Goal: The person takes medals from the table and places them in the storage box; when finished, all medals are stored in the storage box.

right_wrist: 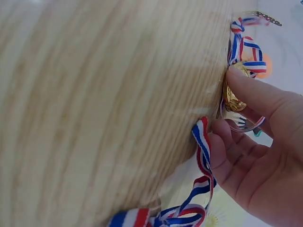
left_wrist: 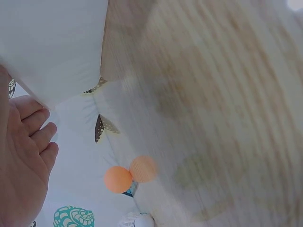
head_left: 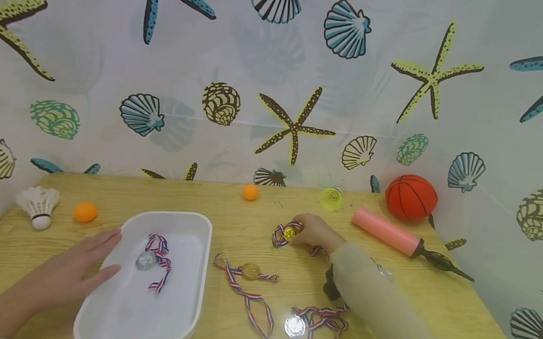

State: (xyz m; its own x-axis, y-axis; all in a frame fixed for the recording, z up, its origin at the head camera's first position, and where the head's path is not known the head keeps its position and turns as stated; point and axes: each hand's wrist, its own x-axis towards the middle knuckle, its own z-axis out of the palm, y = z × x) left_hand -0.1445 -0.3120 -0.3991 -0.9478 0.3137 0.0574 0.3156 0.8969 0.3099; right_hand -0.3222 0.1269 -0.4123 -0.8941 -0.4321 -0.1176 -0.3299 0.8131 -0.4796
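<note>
Gold medal (head_left: 289, 232) pinched in the right hand (head_left: 311, 232); the left hand (head_left: 80, 263), spread, steadies the white tray (head_left: 195, 270) holding one silver medal (head_left: 145, 260); two medals (head_left: 294, 326) left on the surface (head_left: 458, 309).

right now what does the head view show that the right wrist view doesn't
Only the head view shows the white tray holding a silver medal, the left hand flat at its edge, the basketball and pink pump. Only the right wrist view shows the fingertips close up. Both show the right hand on the gold medal.
</note>
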